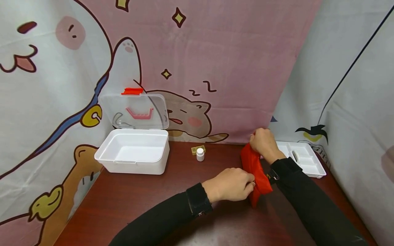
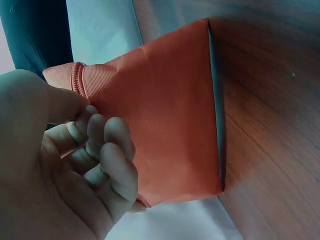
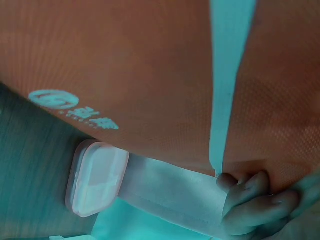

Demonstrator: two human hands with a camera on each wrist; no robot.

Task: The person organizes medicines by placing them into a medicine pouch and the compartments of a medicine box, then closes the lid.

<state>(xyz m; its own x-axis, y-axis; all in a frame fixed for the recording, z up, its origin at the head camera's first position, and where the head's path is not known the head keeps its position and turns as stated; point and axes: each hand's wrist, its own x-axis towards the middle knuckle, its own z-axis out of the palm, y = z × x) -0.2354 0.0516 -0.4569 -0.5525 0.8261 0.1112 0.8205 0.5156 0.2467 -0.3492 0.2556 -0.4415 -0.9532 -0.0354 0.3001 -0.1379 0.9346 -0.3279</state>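
A red zippered pouch (image 1: pixel 256 167) stands tilted between both hands at the right of the table. My left hand (image 1: pixel 231 184) pinches its near top end, beside the zipper (image 2: pixel 78 79); the remaining fingers curl loosely in the left wrist view. At the far top end my right hand (image 1: pixel 264 144) grips the fabric with bent fingers (image 3: pixel 257 187). A pale stripe (image 3: pixel 227 95) and a pale printed logo (image 3: pixel 54 99) mark the pouch side in the right wrist view. The inside of the pouch is hidden.
Left of centre stands a white box (image 1: pixel 132 167), its clear lid (image 1: pixel 138 102) raised against the backdrop. A white bottle (image 1: pixel 200 155) and a small yellowish item (image 1: pixel 194 150) stand mid-table. Beyond the right forearm lies a white compartment tray (image 1: pixel 311 160). A rounded lidded case (image 3: pixel 97 177) shows beneath the pouch.
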